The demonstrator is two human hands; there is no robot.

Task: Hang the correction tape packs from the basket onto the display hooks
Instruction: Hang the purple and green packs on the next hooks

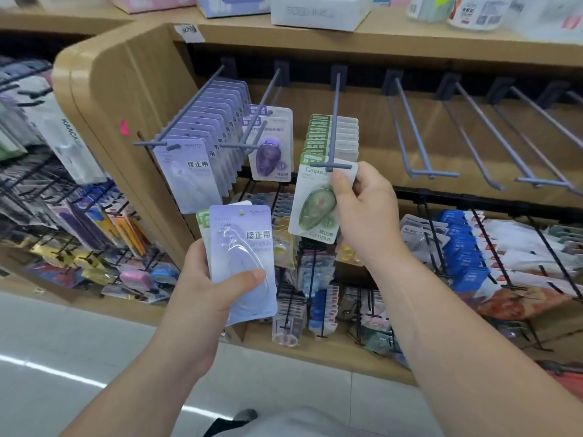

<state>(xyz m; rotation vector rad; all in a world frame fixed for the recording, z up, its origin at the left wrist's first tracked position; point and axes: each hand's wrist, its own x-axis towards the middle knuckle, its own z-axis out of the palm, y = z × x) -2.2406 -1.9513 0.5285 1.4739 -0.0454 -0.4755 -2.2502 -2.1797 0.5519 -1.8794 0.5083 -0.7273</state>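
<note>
The lavender pack [243, 263] held in the left hand [202, 279] carries bold "修正带" right of centre, with faint "Campus" directly beneath.

The green pack [315, 209] held in the right hand [366, 209] carries "Campus" near its top edge and "修正带" above "Campus" at the bottom right.

The hung lavender pack [189, 178], frontmost on the leftmost hook [189, 105], carries "修正带" at upper right.

The purple pack [271, 152] carries "修正带" above "Campus" at its bottom edge.

The white pack [67, 143] on the left rack reads "KAACA", running down the card.

The white box [318, 11] on the top shelf bears outlined characters, which are illegible.
</note>
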